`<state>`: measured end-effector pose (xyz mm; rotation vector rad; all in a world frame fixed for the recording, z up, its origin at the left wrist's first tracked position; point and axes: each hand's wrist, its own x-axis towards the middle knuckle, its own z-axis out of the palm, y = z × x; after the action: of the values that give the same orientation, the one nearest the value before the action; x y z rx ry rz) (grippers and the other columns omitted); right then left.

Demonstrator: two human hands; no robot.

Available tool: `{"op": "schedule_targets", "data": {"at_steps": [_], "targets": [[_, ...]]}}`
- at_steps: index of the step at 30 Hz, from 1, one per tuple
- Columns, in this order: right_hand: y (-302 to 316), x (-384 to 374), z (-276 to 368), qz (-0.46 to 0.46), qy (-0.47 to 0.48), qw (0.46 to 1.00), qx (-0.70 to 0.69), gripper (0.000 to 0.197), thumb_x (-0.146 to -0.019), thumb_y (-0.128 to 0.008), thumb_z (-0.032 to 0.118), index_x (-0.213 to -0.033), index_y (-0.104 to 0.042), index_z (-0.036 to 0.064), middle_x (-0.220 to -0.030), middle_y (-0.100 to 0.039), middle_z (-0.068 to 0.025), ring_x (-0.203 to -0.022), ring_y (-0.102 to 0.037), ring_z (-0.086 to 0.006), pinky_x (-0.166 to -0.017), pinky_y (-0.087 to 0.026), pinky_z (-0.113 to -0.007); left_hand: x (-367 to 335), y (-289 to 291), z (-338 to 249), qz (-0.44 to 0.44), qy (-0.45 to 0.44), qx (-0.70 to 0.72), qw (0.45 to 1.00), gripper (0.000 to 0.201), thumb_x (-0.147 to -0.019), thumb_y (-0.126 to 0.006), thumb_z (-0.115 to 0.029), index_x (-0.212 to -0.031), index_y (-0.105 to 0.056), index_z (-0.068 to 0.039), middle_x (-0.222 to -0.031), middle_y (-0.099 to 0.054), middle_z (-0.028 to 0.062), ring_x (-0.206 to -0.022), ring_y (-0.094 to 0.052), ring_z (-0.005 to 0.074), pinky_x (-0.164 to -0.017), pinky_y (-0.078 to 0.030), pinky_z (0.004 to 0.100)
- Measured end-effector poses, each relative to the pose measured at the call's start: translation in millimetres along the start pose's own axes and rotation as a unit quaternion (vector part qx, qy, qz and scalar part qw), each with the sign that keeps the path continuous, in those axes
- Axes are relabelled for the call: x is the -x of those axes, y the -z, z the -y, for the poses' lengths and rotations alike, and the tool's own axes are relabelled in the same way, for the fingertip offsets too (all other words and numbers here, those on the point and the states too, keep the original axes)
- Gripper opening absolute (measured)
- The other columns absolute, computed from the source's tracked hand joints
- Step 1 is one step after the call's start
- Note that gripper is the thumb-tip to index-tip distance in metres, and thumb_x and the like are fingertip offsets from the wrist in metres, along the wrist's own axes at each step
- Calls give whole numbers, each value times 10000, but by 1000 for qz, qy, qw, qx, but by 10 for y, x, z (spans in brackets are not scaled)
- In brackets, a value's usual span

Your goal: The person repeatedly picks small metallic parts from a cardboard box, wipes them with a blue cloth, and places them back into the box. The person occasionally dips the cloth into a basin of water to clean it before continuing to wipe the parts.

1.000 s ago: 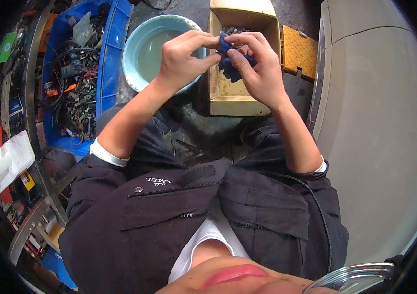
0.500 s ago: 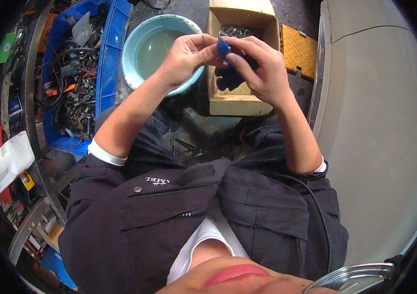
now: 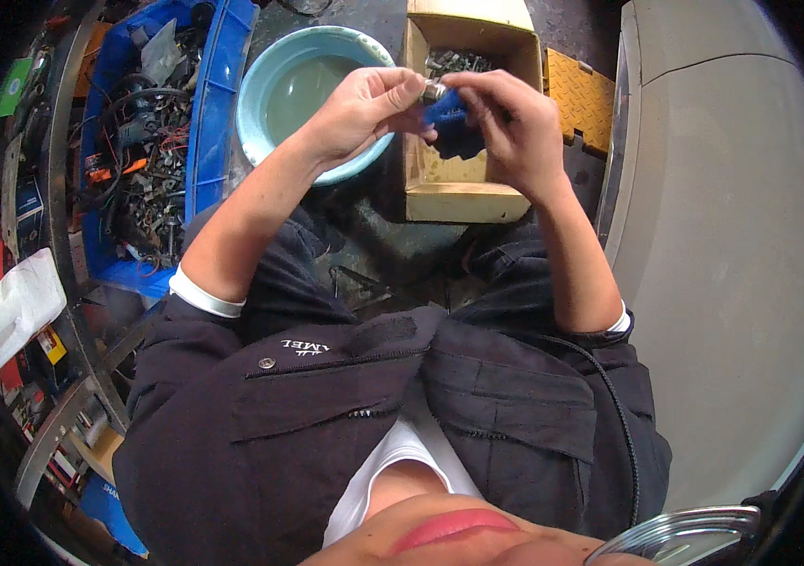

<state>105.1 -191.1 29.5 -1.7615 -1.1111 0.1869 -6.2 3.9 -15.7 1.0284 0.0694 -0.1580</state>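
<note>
Between the fingertips of my left hand (image 3: 364, 111) is a small silvery metal part (image 3: 432, 91), too small to name more exactly. My right hand (image 3: 521, 130) has a dark blue cloth (image 3: 455, 130) pinched in its fingers and holds it against the part. The cloth's loose end hangs down beneath my hands. Both hands are raised over the left side of an open cardboard box (image 3: 468, 206), where several small metal pieces (image 3: 459, 62) lie at the far end. Left of the box, partly behind my left hand, stands a light blue basin (image 3: 253, 141) with cloudy water.
A blue crate (image 3: 209, 151) at the left is heaped with cables and metal parts. Metal shelving (image 3: 60, 208) runs along the far left. Right of the box lies a yellow patterned plate (image 3: 579, 99). A large pale grey panel (image 3: 732, 245) fills the right side.
The cloth has shifted down and opened out, so the metal part now shows between my fingers. My right hand has moved slightly to the right; my left hand is nearly in place.
</note>
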Motion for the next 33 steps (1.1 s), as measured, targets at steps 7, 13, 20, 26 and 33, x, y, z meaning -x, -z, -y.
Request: {"op": "schedule_targets", "data": {"at_steps": [7,13,20,26,33], "targets": [[-185,68,58,-33,-72,996,-39,287,-888,-743,155,-1140,-695,28,-925,-736,-122,-849,-715,-165,-748,-553,-298,-31,-49,107,-81,-80,-88,990,353,-964,-661,-249,-1164,-607,37,-1082,-679,94,-1003,-675,166,-950,-544,321],[-99,49,-85,32,-142,975,-168,138,-864,-760,129,-943,-732,20,-809,-737,-58,-766,-691,-92,-677,-539,-271,-16,-101,84,-72,-79,-85,991,377,-965,-658,-246,-1196,-598,46,-1124,-674,116,-1037,-665,175,-963,-541,341],[-19,49,-81,50,-109,988,-98,123,-874,-734,109,-947,-726,11,-807,-732,-67,-655,-661,-102,-617,-528,-274,-25,-60,98,-63,-56,-87,993,448,-991,-594,-344,-1227,-576,36,-1125,-673,126,-1053,-666,194,-977,-537,376],[-70,32,-5,-9,-109,993,-53,255,-874,-732,161,-1084,-718,17,-871,-712,-115,-743,-672,-173,-689,-528,-303,-37,-152,71,-101,-67,-45,992,459,-967,-606,-385,-1191,-555,12,-1077,-673,131,-1051,-682,233,-972,-553,382],[-139,33,37,-25,-1,1000,0,278,-933,-633,115,-1198,-702,68,-910,-644,-159,-807,-658,-278,-726,-521,-354,-62,-114,184,-110,-85,-25,990,451,-908,-702,-324,-1147,-545,24,-1000,-691,141,-924,-724,256,-910,-588,369]]}}
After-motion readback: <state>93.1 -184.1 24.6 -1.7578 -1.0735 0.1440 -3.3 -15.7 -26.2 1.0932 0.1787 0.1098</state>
